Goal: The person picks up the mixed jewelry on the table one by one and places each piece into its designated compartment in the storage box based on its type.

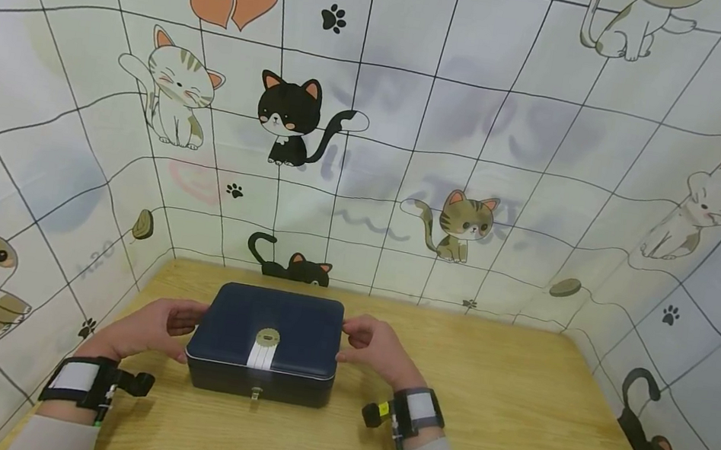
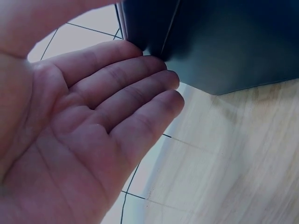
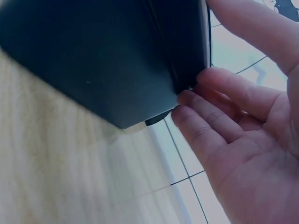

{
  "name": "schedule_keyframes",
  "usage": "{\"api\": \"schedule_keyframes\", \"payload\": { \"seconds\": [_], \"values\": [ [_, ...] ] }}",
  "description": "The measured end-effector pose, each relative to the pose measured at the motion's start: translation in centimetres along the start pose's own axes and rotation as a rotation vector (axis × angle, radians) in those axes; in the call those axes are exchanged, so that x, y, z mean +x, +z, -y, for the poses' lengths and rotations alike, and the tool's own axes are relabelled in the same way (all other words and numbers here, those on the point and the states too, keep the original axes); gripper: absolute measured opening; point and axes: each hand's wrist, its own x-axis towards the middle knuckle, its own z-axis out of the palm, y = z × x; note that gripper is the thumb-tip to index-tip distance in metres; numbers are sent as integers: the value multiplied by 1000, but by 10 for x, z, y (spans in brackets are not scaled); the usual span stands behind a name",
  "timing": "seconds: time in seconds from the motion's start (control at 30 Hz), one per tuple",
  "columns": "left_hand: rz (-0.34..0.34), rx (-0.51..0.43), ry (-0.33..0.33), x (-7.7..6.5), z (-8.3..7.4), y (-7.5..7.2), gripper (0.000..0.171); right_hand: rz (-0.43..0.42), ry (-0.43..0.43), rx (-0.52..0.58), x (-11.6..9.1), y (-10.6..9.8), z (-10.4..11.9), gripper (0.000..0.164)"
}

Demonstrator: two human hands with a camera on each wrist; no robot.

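A dark blue lidded box (image 1: 300, 332) with a gold keyhole plate (image 1: 268, 337), a white strip below it and a small front latch (image 1: 255, 393) is at the left of the wooden table; its lid is down. My left hand (image 1: 149, 326) is at the box's left side. In the left wrist view its fingers (image 2: 135, 95) extend nearly straight, tips right at the back corner of the box. On the opposite side is my right hand (image 1: 381, 347), its fingers (image 3: 205, 119) lightly bent, with tips at the lid's edge in the right wrist view.
The wooden table (image 1: 482, 396) extends to the right of the box. A white cloth (image 1: 391, 106) with black grid lines and printed cats hangs behind and at both sides. Each wrist wears a strapped camera, the left camera (image 1: 134, 383) and the right camera (image 1: 373, 414).
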Motion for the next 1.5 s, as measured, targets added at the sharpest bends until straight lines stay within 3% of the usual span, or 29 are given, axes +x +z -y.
{"api": "schedule_keyframes", "payload": {
  "seconds": [0.37, 0.63, 0.77, 1.0, 1.37, 1.5],
  "values": [
    [-11, -50, 57, -1, 4, 16, 105, 61, -75, 45, -21, 5, -8, 60],
    [-53, 39, 49, 2, -5, 31, 112, 83, -76, 31, -30, 8, -6, 98],
    [-89, 114, 24, 6, -13, 36, 113, 63, -96, 5, -32, 11, -8, 107],
    [-187, 330, -119, 15, -25, 53, 123, 26, -118, -47, -35, 15, -12, 111],
    [-195, 447, -216, 17, -36, 61, 134, -5, -130, -62, -34, 20, -9, 106],
    [-214, 577, -246, 15, -48, 71, 134, -7, -140, -105, -30, 25, -12, 102]
  ]
}}
